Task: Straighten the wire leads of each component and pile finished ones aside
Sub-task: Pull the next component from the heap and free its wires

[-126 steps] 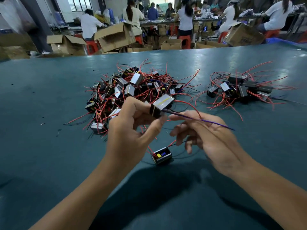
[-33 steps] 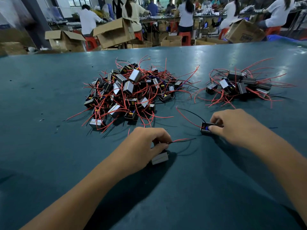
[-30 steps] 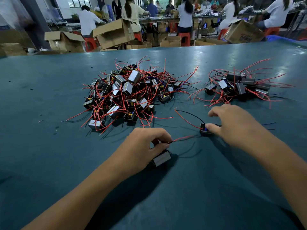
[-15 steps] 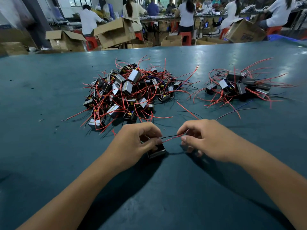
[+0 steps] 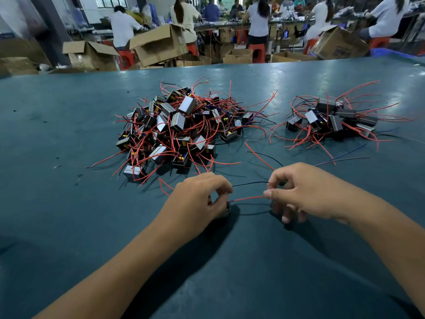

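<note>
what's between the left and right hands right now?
Head view: a taut red lead and a black lead span from the left hand, which grips the component, to the right hand pinching them; bare table beneath.

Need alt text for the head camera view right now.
Left hand grips a small black component on the teal table while right hand pinches its red lead; two wired-component piles lie beyond.
</note>
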The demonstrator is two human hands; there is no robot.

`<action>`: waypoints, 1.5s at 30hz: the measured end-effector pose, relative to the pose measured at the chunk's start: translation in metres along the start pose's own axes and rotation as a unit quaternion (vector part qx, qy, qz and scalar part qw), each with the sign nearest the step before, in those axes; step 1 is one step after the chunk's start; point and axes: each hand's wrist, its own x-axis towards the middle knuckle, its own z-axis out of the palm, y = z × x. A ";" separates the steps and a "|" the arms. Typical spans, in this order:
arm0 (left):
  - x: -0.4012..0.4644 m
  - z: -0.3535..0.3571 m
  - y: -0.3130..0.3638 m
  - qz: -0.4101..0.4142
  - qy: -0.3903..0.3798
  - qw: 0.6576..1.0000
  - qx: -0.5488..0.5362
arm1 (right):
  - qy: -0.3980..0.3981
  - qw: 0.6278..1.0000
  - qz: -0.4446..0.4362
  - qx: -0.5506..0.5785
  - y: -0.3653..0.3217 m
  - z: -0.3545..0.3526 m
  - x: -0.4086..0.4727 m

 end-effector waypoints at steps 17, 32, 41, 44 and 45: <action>0.002 -0.028 -0.017 0.068 -0.074 0.994 0.047 | -0.017 0.992 -0.118 0.033 -0.007 0.028 0.004; 0.003 -0.012 -0.008 0.092 -0.037 0.995 -0.026 | 0.010 0.982 -0.187 -0.006 -0.005 0.024 0.003; 0.003 -0.016 -0.010 0.099 -0.060 0.992 -0.050 | -0.031 0.975 -0.222 -0.002 -0.003 0.017 0.001; 0.003 -0.013 -0.009 0.099 -0.060 0.992 -0.052 | -0.035 0.973 -0.229 0.006 -0.002 0.012 0.003; 0.003 -0.013 -0.010 0.097 -0.060 0.992 -0.049 | -0.029 0.973 -0.230 0.011 -0.001 0.011 0.004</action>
